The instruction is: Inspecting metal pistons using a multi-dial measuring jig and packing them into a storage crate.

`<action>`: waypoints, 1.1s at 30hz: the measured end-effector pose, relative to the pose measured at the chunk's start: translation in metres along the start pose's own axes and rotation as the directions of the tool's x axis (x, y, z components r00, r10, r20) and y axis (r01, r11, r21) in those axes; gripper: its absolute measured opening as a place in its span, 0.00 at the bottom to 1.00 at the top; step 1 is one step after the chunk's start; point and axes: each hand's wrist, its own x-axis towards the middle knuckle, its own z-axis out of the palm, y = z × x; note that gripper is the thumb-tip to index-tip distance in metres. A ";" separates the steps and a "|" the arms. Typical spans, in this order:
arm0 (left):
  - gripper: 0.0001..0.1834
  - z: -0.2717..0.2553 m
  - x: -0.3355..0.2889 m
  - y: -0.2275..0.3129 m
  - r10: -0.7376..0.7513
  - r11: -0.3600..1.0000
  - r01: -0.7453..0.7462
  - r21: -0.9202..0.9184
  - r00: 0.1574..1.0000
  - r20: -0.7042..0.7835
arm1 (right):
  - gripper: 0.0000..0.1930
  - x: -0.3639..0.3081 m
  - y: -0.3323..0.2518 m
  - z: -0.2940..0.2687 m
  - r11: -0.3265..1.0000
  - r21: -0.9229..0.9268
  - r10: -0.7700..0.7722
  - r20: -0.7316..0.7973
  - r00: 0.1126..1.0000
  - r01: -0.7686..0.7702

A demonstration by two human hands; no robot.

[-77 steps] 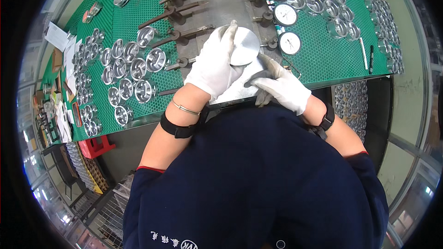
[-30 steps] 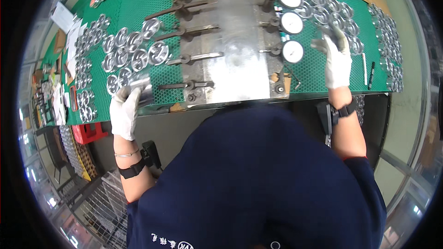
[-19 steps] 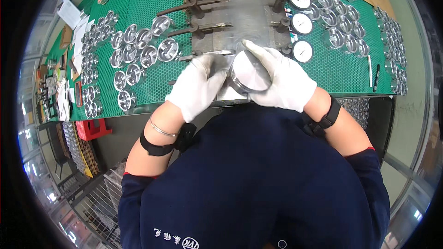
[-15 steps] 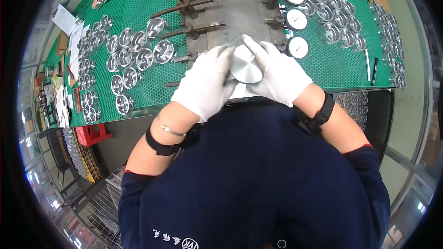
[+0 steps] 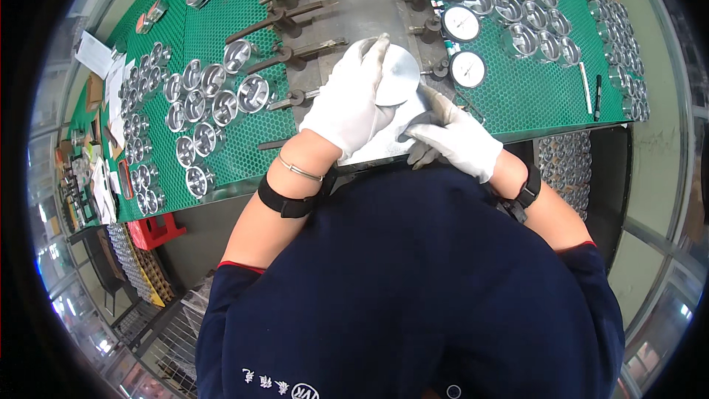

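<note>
My left hand [image 5: 348, 100], in a white glove, is closed round the side of a round silver piston [image 5: 399, 77], whose smooth flat top faces up. My right hand [image 5: 459, 142], gloved too with dark-smudged fingertips, is just below and right of the piston, apart from it. Its fingers are curled round a thin dark grey piece [image 5: 416, 125], perhaps cloth; the kind cannot be made out. Beneath both hands lies a pale sheet [image 5: 375, 149] at the bench's front edge. The piston's underside is hidden.
Dial gauges [image 5: 467, 69] on posts line the right of the metal fixture plate [image 5: 325, 66]; posts with rods [image 5: 286, 58] line its left. Pistons [image 5: 213, 80] stand in groups on the green mat [image 5: 247, 129], with more pistons [image 5: 523, 41] at right. A pen [image 5: 597, 96] lies near the right front edge.
My right hand has come off the piston and moved down and right, fingers now curled. The piston, in my left hand, has moved slightly away from me. The whole view has shifted a little.
</note>
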 end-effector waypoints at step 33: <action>0.25 -0.078 -0.057 -0.037 -0.318 0.948 0.292 -0.125 0.873 -0.370 | 0.20 -0.040 -0.025 -0.046 0.748 0.191 -0.359 -0.689 0.630 0.635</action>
